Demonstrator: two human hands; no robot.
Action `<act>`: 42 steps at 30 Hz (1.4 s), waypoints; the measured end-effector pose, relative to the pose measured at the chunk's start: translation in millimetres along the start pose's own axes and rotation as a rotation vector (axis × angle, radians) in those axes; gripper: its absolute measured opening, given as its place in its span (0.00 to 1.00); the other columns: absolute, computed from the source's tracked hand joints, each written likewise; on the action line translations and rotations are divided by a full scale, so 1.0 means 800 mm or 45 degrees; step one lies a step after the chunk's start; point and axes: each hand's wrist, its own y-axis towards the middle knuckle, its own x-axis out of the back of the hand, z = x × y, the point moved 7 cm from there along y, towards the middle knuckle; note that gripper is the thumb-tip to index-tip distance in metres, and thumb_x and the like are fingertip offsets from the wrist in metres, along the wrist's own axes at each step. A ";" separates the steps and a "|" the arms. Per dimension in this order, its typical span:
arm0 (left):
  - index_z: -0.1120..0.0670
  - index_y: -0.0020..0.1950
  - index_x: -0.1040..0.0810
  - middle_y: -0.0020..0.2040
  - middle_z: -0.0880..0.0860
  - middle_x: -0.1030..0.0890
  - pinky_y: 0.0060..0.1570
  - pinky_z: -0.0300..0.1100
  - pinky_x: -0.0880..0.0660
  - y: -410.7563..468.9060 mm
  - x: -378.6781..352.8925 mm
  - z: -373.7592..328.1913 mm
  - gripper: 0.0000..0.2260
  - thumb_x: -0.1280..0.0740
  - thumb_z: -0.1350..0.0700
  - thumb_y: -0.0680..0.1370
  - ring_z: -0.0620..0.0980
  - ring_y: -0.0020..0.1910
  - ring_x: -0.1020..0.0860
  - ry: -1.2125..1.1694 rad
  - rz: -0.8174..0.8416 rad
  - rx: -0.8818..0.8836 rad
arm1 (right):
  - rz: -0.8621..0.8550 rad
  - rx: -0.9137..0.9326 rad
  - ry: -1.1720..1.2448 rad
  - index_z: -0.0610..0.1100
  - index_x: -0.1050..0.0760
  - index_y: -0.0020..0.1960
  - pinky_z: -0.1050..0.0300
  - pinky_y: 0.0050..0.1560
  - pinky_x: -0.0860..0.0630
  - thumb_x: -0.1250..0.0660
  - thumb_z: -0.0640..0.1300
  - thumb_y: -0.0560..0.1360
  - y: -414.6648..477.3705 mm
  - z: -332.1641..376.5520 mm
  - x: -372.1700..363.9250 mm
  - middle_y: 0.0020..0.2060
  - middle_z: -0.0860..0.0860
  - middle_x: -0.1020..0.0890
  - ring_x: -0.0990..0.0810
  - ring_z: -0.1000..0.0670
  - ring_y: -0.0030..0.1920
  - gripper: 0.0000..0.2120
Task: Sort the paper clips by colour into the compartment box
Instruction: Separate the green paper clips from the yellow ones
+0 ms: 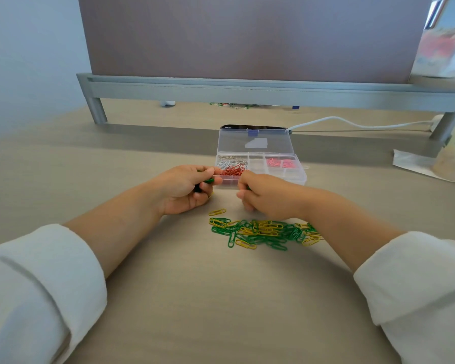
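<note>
A clear compartment box [298,177] lies open on the desk, lid tilted back. It holds white clips [225,163] at back left, red clips [233,170] at front left and pink clips [280,162] at back right. A loose pile of green and yellow paper clips [263,232] lies on the desk in front of it. My left hand [184,189] curls around several green clips [208,181] just left of the box. My right hand [263,195] hovers above the pile with fingers curled; a bit of green shows at its fingertips.
A grey monitor stand [247,91] spans the back of the desk. A black phone [252,126] with a white cable [352,123] lies behind the box. A plastic bag [436,164] sits at the right edge. White sleeves cover both forearms.
</note>
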 end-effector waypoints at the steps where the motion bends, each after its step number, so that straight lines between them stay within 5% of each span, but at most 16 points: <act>1: 0.57 0.47 0.27 0.30 0.49 0.27 0.19 0.28 0.39 -0.001 -0.001 -0.001 0.10 0.46 0.61 0.81 0.40 0.22 0.34 0.010 0.009 -0.013 | 0.008 0.024 0.065 0.48 0.36 0.44 0.64 0.38 0.33 0.47 0.41 0.81 0.000 0.001 0.000 0.35 0.51 0.25 0.30 0.52 0.36 0.07; 4: 0.55 0.46 0.27 0.25 0.46 0.30 0.19 0.30 0.41 -0.002 -0.005 -0.005 0.11 0.48 0.59 0.82 0.40 0.22 0.36 0.051 0.026 -0.086 | 0.051 0.058 0.197 0.48 0.32 0.50 0.68 0.35 0.34 0.48 0.37 0.80 -0.002 0.004 -0.001 0.32 0.55 0.27 0.31 0.55 0.33 0.09; 8: 0.52 0.35 0.33 0.22 0.45 0.37 0.19 0.32 0.46 -0.007 -0.009 -0.014 0.16 0.48 0.49 0.81 0.41 0.20 0.41 0.142 0.009 -0.184 | 0.078 0.082 0.241 0.47 0.28 0.43 0.70 0.32 0.36 0.46 0.41 0.81 -0.004 0.009 0.000 0.32 0.55 0.30 0.34 0.58 0.31 0.11; 11: 0.51 0.28 0.39 0.22 0.45 0.41 0.21 0.35 0.48 -0.009 -0.005 -0.017 0.23 0.50 0.41 0.80 0.43 0.21 0.44 0.300 -0.038 -0.211 | 0.053 0.123 0.190 0.50 0.29 0.34 0.70 0.31 0.37 0.39 0.52 0.77 -0.006 0.011 0.004 0.25 0.59 0.30 0.33 0.60 0.26 0.14; 14: 0.50 0.25 0.43 0.23 0.46 0.42 0.24 0.37 0.50 -0.013 -0.001 -0.021 0.25 0.50 0.40 0.80 0.45 0.23 0.45 0.417 -0.080 -0.230 | 0.118 0.166 0.161 0.49 0.25 0.36 0.66 0.29 0.39 0.29 0.50 0.70 -0.009 0.010 0.001 0.18 0.59 0.33 0.35 0.58 0.23 0.08; 19: 0.54 0.28 0.35 0.22 0.46 0.34 0.24 0.34 0.41 -0.025 -0.013 -0.026 0.22 0.48 0.49 0.81 0.43 0.22 0.40 0.968 -0.110 -0.402 | 0.117 0.165 0.036 0.52 0.23 0.39 0.66 0.30 0.38 0.29 0.46 0.72 -0.008 0.006 0.000 0.19 0.59 0.32 0.33 0.60 0.24 0.04; 22: 0.50 0.36 0.29 0.28 0.48 0.32 0.28 0.33 0.37 -0.029 -0.027 -0.022 0.15 0.47 0.54 0.82 0.45 0.28 0.36 1.314 -0.021 -0.436 | 0.083 0.100 -0.074 0.50 0.26 0.43 0.71 0.31 0.36 0.32 0.46 0.74 -0.006 -0.002 0.001 0.28 0.59 0.30 0.30 0.64 0.29 0.03; 25: 0.45 0.37 0.29 0.31 0.47 0.30 0.32 0.31 0.36 -0.033 -0.030 -0.029 0.11 0.42 0.52 0.80 0.43 0.32 0.32 1.676 -0.023 -0.501 | 0.065 0.042 -0.109 0.50 0.31 0.44 0.67 0.36 0.35 0.38 0.46 0.77 -0.002 -0.010 -0.001 0.36 0.58 0.29 0.30 0.57 0.38 0.04; 31: 0.44 0.35 0.27 0.26 0.46 0.34 0.28 0.33 0.38 -0.040 -0.026 -0.037 0.09 0.28 0.46 0.70 0.42 0.27 0.33 1.908 -0.035 -0.531 | 0.022 -0.006 -0.005 0.49 0.37 0.41 0.61 0.38 0.35 0.47 0.45 0.81 0.002 -0.015 0.002 0.35 0.54 0.29 0.33 0.53 0.36 0.10; 37: 0.48 0.43 0.20 0.30 0.45 0.32 0.27 0.31 0.39 -0.038 -0.027 -0.035 0.06 0.29 0.47 0.71 0.41 0.30 0.33 2.070 -0.043 -0.450 | -0.089 0.035 0.163 0.48 0.33 0.51 0.72 0.36 0.33 0.50 0.36 0.80 0.002 -0.008 0.004 0.34 0.54 0.26 0.29 0.56 0.36 0.10; 42: 0.49 0.46 0.19 0.30 0.45 0.32 0.29 0.33 0.40 -0.039 -0.025 -0.040 0.05 0.31 0.50 0.73 0.41 0.31 0.33 2.082 -0.053 -0.453 | -0.119 0.047 0.116 0.50 0.27 0.45 0.68 0.38 0.33 0.48 0.36 0.78 0.001 0.000 0.004 0.35 0.56 0.28 0.30 0.55 0.38 0.14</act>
